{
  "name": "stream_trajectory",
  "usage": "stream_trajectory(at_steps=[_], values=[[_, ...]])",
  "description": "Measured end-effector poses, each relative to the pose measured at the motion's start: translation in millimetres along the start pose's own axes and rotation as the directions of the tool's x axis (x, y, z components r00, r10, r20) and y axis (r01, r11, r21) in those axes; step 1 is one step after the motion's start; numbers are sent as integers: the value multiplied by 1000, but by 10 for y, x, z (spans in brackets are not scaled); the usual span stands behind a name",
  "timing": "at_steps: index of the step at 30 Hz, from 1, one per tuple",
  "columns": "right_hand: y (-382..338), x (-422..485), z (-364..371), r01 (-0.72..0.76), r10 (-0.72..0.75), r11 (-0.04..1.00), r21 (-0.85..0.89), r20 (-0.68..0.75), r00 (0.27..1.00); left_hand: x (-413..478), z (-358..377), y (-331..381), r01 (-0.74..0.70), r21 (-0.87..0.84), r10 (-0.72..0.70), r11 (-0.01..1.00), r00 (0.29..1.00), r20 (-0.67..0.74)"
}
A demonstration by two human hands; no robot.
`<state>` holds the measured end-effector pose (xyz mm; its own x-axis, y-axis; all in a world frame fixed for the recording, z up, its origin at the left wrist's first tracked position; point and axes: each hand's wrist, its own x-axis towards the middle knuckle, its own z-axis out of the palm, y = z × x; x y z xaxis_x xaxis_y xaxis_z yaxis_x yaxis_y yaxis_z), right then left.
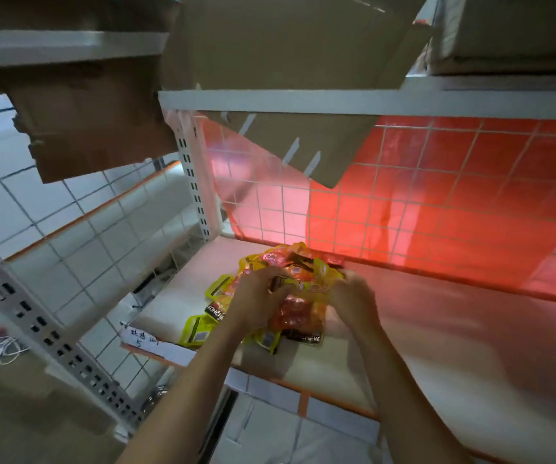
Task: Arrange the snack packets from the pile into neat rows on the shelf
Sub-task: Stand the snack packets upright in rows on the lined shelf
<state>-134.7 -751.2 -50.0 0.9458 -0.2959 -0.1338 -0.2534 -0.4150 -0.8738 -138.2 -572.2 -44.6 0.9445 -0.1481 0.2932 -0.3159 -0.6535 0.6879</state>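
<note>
Both my arms reach forward over the shelf. My left hand curls its fingers into the pile of snack packets (yellow and orange ones); my right hand grips the pile's right edge.

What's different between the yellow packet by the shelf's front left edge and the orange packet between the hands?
The yellow packet is yellow with a dark strip; the orange packet is glossy orange-red. The yellow packet lies untouched at the left edge of the pile; the orange packet sits atop it between the left hand and right hand, both gripping the pile. Both packets are on the shelf, not yet in rows.
</note>
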Motion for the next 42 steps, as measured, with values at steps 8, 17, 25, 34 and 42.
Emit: stream_trajectory(at_steps=[8,17,25,34,42], values=[[536,-432,-836,-127,117,692,710,63,991,180,789,670,188,-626,-159,757,982,103],[1192,-579,-1780,-30,242,663,748,-176,954,17,1743,1605,580,-705,-168,409,807,567],[1673,-487,-2902,-7,295,650,760,-244,924,7,2654,2389,591,-712,-282,380,807,519],[2246,-258,-4072,63,261,701,710,-339,904,12,3474,3132,665,-664,-177,342,740,649],[2451,-132,-4587,141,197,786,602,-460,866,138,3582,3237,437,-364,-61,822,705,707]])
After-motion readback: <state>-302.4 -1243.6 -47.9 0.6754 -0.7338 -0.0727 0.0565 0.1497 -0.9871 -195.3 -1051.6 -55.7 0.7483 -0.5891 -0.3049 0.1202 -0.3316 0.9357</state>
